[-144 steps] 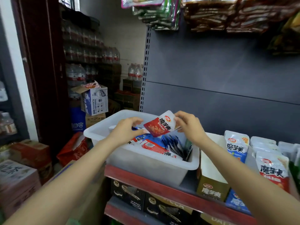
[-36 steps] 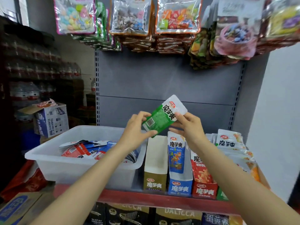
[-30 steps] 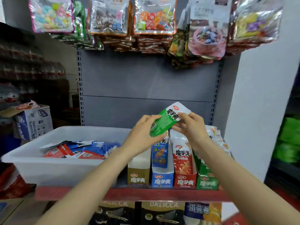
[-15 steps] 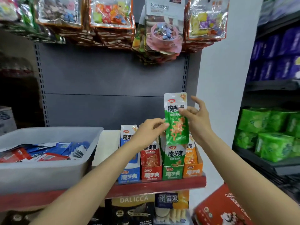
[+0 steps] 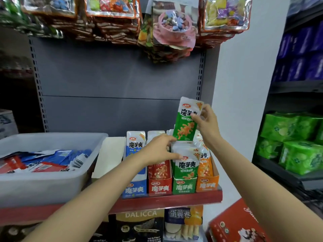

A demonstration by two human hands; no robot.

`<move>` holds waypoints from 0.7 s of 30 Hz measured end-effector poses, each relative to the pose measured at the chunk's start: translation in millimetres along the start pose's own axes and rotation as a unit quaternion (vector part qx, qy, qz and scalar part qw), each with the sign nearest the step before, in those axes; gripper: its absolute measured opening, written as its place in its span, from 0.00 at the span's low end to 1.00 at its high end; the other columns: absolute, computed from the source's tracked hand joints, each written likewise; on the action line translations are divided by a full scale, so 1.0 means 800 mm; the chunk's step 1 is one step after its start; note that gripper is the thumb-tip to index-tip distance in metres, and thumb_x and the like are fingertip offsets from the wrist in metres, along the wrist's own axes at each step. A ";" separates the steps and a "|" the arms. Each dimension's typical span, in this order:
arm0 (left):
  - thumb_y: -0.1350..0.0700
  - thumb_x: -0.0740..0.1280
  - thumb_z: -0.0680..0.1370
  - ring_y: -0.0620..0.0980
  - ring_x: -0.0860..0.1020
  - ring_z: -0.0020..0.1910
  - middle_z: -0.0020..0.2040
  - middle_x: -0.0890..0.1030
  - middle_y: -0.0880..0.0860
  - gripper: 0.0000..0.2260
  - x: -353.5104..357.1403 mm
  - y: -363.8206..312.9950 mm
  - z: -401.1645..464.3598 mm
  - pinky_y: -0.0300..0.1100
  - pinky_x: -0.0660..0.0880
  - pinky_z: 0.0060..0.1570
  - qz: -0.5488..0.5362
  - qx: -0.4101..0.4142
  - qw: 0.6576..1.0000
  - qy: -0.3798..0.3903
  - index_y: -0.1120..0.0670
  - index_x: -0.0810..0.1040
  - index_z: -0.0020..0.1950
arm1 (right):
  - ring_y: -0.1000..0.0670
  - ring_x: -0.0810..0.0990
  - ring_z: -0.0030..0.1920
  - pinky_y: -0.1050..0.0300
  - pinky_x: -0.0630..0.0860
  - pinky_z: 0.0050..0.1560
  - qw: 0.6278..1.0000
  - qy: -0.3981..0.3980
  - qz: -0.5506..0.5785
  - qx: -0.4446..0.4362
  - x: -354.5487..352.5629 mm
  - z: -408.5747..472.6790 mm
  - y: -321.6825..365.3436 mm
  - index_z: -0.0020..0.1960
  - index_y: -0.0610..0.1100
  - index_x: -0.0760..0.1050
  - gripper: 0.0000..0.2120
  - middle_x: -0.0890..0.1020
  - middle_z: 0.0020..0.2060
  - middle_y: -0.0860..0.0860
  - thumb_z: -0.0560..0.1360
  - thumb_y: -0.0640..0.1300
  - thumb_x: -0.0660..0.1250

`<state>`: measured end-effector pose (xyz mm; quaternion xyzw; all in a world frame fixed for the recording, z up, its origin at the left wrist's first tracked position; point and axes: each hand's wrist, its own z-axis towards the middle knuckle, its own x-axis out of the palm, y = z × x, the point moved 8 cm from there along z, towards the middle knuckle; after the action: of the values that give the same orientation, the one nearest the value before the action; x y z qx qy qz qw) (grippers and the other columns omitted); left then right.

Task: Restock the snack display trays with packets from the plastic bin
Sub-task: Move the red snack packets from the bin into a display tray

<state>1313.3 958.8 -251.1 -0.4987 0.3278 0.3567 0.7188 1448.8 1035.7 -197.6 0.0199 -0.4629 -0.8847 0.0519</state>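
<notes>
A red-edged shelf (image 5: pixel 167 200) carries a grey plastic bin (image 5: pixel 43 187); right of the bin stand 5 display trays in a row: cream (image 5: pixel 108 159), blue (image 5: pixel 134 189), red (image 5: pixel 160 186), green (image 5: pixel 184 186), orange (image 5: pixel 207 184).

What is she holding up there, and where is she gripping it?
The right hand pinches a green snack packet by its upper right edge. The left hand touches packets in the green tray.
</notes>
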 end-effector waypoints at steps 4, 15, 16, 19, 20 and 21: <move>0.45 0.73 0.71 0.47 0.72 0.63 0.68 0.71 0.51 0.33 -0.003 0.003 0.002 0.37 0.68 0.57 -0.007 0.004 1.000 -0.005 0.54 0.67 0.72 | 0.45 0.81 0.50 0.42 0.79 0.50 0.981 0.078 -0.178 -0.015 0.013 -0.005 -0.016 0.49 0.46 0.68 0.08 0.80 0.48 0.48 0.76 0.36 0.66; 0.46 0.73 0.71 0.46 0.73 0.63 0.68 0.72 0.50 0.32 -0.002 0.005 0.002 0.36 0.69 0.56 -0.038 -0.009 0.999 -0.001 0.54 0.67 0.71 | 0.49 0.78 0.44 0.54 0.78 0.43 0.941 0.064 -0.300 -0.143 0.010 -0.015 0.012 0.60 0.43 0.69 0.14 0.78 0.48 0.50 0.77 0.33 0.63; 0.46 0.73 0.71 0.46 0.73 0.63 0.67 0.72 0.50 0.32 -0.002 0.006 0.002 0.36 0.69 0.56 -0.039 -0.010 0.999 -0.001 0.54 0.67 0.71 | 0.49 0.77 0.44 0.57 0.77 0.42 0.938 0.068 -0.307 -0.146 0.011 -0.016 0.011 0.61 0.42 0.69 0.14 0.78 0.49 0.49 0.77 0.33 0.63; 0.45 0.73 0.70 0.45 0.72 0.63 0.67 0.72 0.49 0.32 -0.003 0.007 0.002 0.37 0.69 0.56 -0.032 -0.012 0.999 -0.006 0.52 0.68 0.71 | 0.50 0.75 0.45 0.66 0.72 0.39 0.911 0.128 -0.365 -0.140 0.022 -0.020 0.001 0.61 0.44 0.68 0.14 0.79 0.53 0.47 0.78 0.35 0.62; 0.44 0.73 0.70 0.46 0.72 0.63 0.66 0.71 0.49 0.32 -0.003 0.006 0.002 0.37 0.69 0.55 -0.030 -0.011 0.999 -0.008 0.52 0.68 0.70 | 0.50 0.75 0.45 0.63 0.73 0.40 0.904 0.142 -0.379 -0.136 0.024 -0.021 -0.001 0.62 0.44 0.68 0.14 0.80 0.53 0.46 0.78 0.36 0.62; 0.44 0.73 0.70 0.46 0.72 0.63 0.66 0.71 0.49 0.32 -0.003 0.006 0.002 0.37 0.69 0.55 -0.030 -0.011 0.999 -0.009 0.52 0.68 0.70 | 0.49 0.76 0.45 0.58 0.75 0.43 0.898 0.147 -0.391 -0.136 0.024 -0.021 -0.001 0.62 0.44 0.68 0.13 0.80 0.53 0.45 0.79 0.37 0.61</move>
<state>1307.9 961.2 -250.8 -0.5129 0.3025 0.3424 0.7268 1431.0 1020.4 -207.8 0.3217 -0.2805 -0.8748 -0.2291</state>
